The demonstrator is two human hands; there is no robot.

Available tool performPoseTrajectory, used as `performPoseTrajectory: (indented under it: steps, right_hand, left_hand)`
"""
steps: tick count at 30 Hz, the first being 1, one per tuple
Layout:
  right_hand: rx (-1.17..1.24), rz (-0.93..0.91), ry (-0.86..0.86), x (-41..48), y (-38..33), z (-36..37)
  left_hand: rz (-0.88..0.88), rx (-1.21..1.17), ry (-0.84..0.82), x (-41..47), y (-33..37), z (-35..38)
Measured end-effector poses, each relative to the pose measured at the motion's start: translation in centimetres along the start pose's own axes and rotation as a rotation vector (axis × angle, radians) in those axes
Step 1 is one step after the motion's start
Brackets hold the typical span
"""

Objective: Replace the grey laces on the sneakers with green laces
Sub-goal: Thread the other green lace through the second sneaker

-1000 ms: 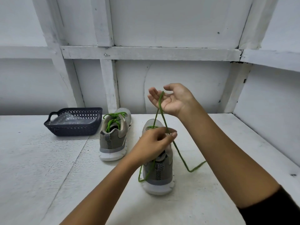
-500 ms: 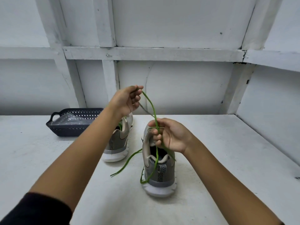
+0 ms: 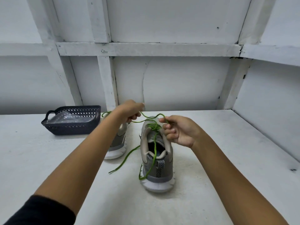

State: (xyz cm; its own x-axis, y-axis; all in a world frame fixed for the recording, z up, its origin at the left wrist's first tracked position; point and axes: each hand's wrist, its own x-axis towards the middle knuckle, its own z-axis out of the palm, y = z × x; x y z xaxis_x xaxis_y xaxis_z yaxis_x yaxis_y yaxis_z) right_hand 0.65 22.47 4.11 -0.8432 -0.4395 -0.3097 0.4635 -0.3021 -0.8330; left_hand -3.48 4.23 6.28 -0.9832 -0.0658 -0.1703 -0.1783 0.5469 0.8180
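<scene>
- Green lace, head view: threaded in the near sneaker, which stands heel towards us at the middle of the desk. One strand drops across the shoe's opening and loops at the heel. Another tail trails onto the desk at the shoe's left.
- Left hand: fingers curled round one strand, held near the shoe's toe end.
- Right hand: thumb and forefinger pinching the other strand above the tongue, the other fingers curled.
- Change noted: half a second ago the left hand was raised high, drawing the lace taut. It is now down at shoe level, and the lace runs slack in a curve between the two hands. A second ago it was the right hand that was lifted.
- Reading: we judge the threading of this shoe finished and the tying under way, with the strands bunched over the tongue.
- Far sneaker: partly behind the left forearm, with green showing at its top. We take it as already relaced.
- Basket: dark, at the desk's back left, with a clear plastic bag inside.
</scene>
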Motion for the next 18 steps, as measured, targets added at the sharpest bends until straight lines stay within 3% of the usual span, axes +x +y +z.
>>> performPoseTrajectory:
  steps: [4,8,11,15,18]
  right_hand:
    - [-0.128,-0.162,0.152,0.1,-1.1,-0.5]
    - [-0.388,-0.326,0.333,0.6,-0.3,-1.7]
    - [-0.493,-0.358,0.386,0.9,0.7,-2.6]
    - [-0.569,-0.437,0.392,1.3,2.0,-3.0]
    - [-0.598,-0.52,0.43,1.8,2.5,-3.1]
  left_hand:
    - [0.237,0.287,0.148,-2.6,-0.3,3.5]
    - [0.294,0.405,0.167,-3.9,-1.2,5.9]
    - [0.253,0.34,0.106,-4.5,-1.2,7.1]
    - [0.205,0.333,0.145,-3.9,-2.2,8.0]
    - [0.166,0.167,0.11,-3.3,-2.5,7.9]
